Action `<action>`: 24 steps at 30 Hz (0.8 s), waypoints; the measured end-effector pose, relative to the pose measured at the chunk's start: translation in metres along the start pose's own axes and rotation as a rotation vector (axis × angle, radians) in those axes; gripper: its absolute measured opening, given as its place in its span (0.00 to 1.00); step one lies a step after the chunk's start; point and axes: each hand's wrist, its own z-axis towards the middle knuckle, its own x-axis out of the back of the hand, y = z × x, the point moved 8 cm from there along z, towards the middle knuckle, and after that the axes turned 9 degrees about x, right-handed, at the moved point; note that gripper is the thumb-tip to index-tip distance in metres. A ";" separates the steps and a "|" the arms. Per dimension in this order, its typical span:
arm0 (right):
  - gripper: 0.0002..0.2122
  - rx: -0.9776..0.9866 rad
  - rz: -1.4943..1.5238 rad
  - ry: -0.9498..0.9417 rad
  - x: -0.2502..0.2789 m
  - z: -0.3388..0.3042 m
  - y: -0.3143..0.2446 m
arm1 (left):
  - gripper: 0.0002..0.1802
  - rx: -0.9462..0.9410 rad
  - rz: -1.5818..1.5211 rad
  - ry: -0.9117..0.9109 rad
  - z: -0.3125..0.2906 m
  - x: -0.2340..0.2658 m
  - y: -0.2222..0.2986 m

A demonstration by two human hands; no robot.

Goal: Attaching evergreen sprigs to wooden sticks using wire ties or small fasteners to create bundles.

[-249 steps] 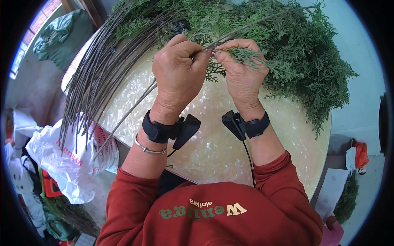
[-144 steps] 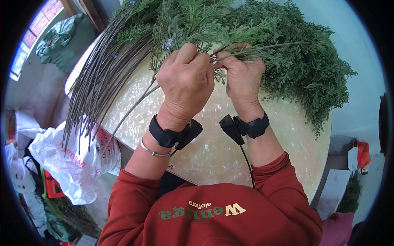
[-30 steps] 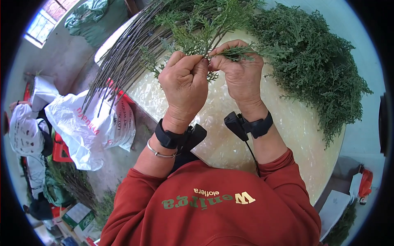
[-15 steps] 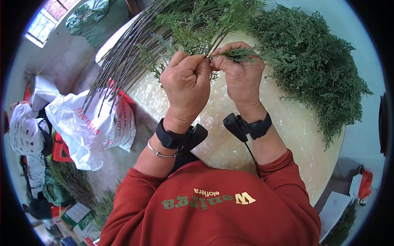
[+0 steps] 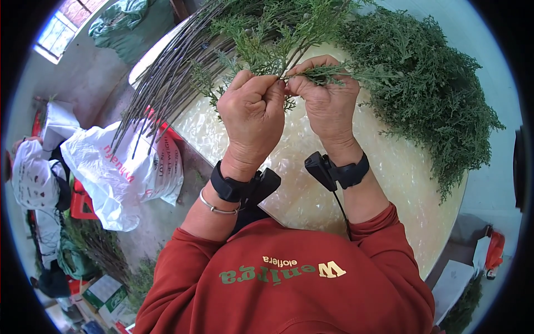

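Observation:
Over the far part of the table, both my hands meet at the stem of a leafy evergreen branch. My left hand is closed, thumb and fingers pinching the branch near its lower stem. Close beside it, my right hand is closed on a small green sprig, whose feathery tip sticks out to the right past my knuckles. Whether the sprig is still joined to the branch is hidden by my fingertips. Behind the left hand lies a bundle of long bare-stemmed branches, stems pointing left over the table's edge.
A big heap of green foliage covers the right side of the pale, shiny table and hangs over its edge. White plastic sacks stand on the floor at left. More cut branches and a box lie at lower left.
Almost nothing differs. My right hand and wrist have shifted very slightly, and the pinch at the stem stays in the same place.

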 end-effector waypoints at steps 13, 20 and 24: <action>0.04 0.033 -0.214 -0.053 0.002 0.001 -0.005 | 0.03 -0.064 0.071 -0.017 -0.001 0.001 0.009; 0.05 0.148 -0.316 -0.089 0.002 0.001 -0.015 | 0.03 -0.120 0.107 -0.024 -0.002 -0.001 0.014; 0.05 0.161 -0.331 -0.125 0.003 0.003 -0.016 | 0.04 -0.132 0.112 -0.032 -0.002 -0.002 0.014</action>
